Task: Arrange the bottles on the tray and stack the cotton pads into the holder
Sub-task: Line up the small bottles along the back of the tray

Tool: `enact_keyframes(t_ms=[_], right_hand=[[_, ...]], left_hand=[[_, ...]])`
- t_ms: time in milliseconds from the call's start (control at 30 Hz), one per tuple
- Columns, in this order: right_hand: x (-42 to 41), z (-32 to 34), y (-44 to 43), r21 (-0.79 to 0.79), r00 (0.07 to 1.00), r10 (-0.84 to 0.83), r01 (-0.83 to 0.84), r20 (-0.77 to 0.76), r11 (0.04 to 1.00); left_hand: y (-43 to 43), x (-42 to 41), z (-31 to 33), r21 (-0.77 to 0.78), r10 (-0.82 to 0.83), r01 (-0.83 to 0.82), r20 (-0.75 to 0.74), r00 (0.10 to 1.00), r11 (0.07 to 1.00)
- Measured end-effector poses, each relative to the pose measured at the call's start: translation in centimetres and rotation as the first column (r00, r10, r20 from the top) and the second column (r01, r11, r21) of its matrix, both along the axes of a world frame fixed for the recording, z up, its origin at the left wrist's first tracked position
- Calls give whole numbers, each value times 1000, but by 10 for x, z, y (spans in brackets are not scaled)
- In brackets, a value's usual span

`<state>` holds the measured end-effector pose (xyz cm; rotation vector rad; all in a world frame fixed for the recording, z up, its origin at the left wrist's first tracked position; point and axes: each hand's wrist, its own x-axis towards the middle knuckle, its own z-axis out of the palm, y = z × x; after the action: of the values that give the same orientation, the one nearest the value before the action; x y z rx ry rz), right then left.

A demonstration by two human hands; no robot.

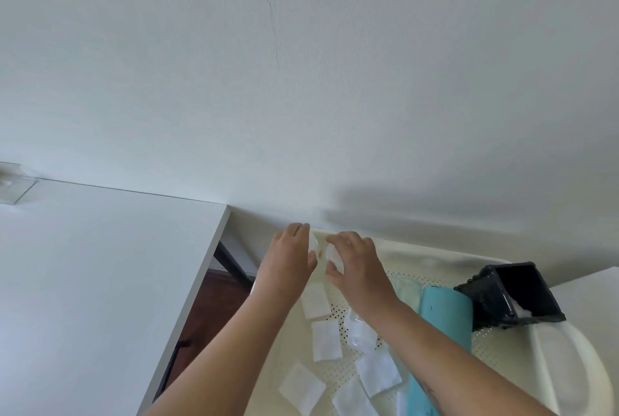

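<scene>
My left hand (291,258) and my right hand (355,265) meet over the far rim of the cream perforated tray (435,260). Their fingers pinch a small clear bottle (323,250) with a yellowish tint, mostly hidden by the fingers. Several white square cotton pads (326,340) lie scattered on the tray under my forearms. A teal bottle (442,332) lies on its side on the tray, a clear bottle (407,291) beside it. Another small clear bottle (360,328) lies among the pads. The black holder (512,295) stands tilted at the right with some cotton inside.
A white table (100,265) fills the left, with a dark gap to the floor between it and the tray. A white wall rises close behind. Another white surface (589,281) shows at the right edge. A clear plastic item (13,181) sits at the far left.
</scene>
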<state>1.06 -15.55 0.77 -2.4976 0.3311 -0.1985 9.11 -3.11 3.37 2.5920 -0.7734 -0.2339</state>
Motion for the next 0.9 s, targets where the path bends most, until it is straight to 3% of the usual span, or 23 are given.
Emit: enact_keyframes(t_ms=[267,500,567,667,767,900], right_hand=[[12,0,-8,73,1000,21,-19,-24,997],[4,1,-9,51,998,42,-40,-45,998],[-4,6,-11,64,999,10,-8,-39,998],[-31,12,-16,104,997,-73,73,-3,992],[-66,10,-19,95,983,-184,185,-15,978],[-101,-2,-8,73,958,-271,279,-94,958]], left_hand=[[7,24,1,46,-127,132,-104,986,990],[14,21,2,18,-139,141,-59,988,990],[15,14,8,-34,-142,142,12,990,989],[20,-6,14,-229,-103,123,96,990,966],[23,-34,10,-384,-21,37,45,999,923],[19,-69,-20,-406,-37,-8,-103,994,914]])
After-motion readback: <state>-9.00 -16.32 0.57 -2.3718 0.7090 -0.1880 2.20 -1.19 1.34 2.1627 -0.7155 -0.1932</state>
